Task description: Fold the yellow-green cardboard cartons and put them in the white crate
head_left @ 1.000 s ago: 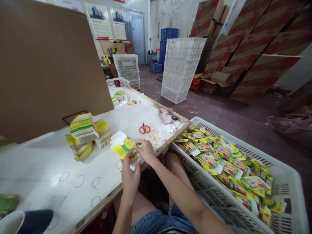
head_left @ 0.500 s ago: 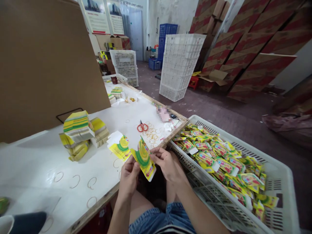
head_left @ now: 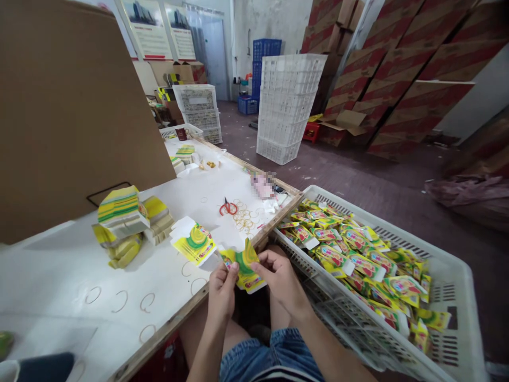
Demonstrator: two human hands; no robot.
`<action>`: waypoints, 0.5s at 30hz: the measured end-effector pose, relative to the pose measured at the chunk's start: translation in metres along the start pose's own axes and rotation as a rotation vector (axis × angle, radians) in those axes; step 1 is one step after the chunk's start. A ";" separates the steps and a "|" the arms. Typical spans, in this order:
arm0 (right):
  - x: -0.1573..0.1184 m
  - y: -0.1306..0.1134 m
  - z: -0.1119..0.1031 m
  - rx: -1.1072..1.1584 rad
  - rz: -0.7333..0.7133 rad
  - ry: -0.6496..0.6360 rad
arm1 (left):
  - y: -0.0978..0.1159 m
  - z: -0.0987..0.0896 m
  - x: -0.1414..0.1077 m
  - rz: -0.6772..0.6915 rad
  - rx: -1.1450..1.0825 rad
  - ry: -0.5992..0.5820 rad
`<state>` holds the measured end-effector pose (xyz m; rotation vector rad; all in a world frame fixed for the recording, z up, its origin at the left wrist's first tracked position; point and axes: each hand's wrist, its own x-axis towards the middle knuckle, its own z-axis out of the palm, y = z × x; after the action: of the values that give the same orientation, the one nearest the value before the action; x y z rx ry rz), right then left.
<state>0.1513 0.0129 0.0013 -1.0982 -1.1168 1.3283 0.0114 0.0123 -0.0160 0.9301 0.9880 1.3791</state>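
Between my hands, just past the table's edge, is a yellow and green printed carton (head_left: 247, 265), partly folded. My left hand (head_left: 223, 289) pinches its left side with the thumb on top. Thumb and fingers of my right hand (head_left: 280, 276) grip its right side. On the table close by lies a flat carton blank (head_left: 193, 241) of the same print, with a white flap. Farther left sit stacked bundles of cartons (head_left: 123, 212). To my right a white plastic crate (head_left: 457, 297) holds many small filled-looking yellow cartons (head_left: 358, 260).
Red-handled scissors (head_left: 228, 208) and a cluster of rubber bands (head_left: 244, 216) lie on the white table (head_left: 131, 339). A large cardboard sheet (head_left: 75, 106) stands at the left. Stacked white crates (head_left: 288, 106) and cardboard boxes (head_left: 397, 79) stand beyond.
The carton in my hands has turned from upright to flatter and its panels have opened out sideways. My left hand has shifted right and my view has swung slightly right.
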 end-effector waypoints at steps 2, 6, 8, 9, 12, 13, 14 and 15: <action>0.000 0.004 0.000 -0.064 -0.048 0.070 | 0.000 0.004 0.001 0.004 0.028 0.030; 0.001 0.008 -0.003 -0.175 -0.147 0.107 | 0.004 0.012 -0.002 0.042 0.053 0.054; 0.000 0.008 -0.005 -0.209 -0.179 0.081 | 0.007 0.013 -0.004 0.047 0.079 0.015; 0.000 0.008 -0.006 -0.225 -0.192 0.058 | 0.008 0.012 -0.005 0.046 0.092 -0.019; 0.000 0.009 -0.011 -0.258 -0.222 -0.029 | 0.012 0.006 -0.007 0.022 0.114 -0.140; 0.000 0.009 -0.013 -0.259 -0.228 -0.059 | 0.013 0.004 -0.006 0.009 0.112 -0.175; 0.001 0.009 -0.015 -0.254 -0.229 -0.089 | 0.014 0.001 -0.006 -0.006 0.105 -0.204; 0.001 0.009 -0.017 -0.244 -0.225 -0.120 | 0.016 0.000 -0.006 -0.019 0.093 -0.226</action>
<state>0.1665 0.0140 -0.0101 -1.0408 -1.4771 1.1124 0.0059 0.0063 -0.0011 1.1167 0.8924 1.1900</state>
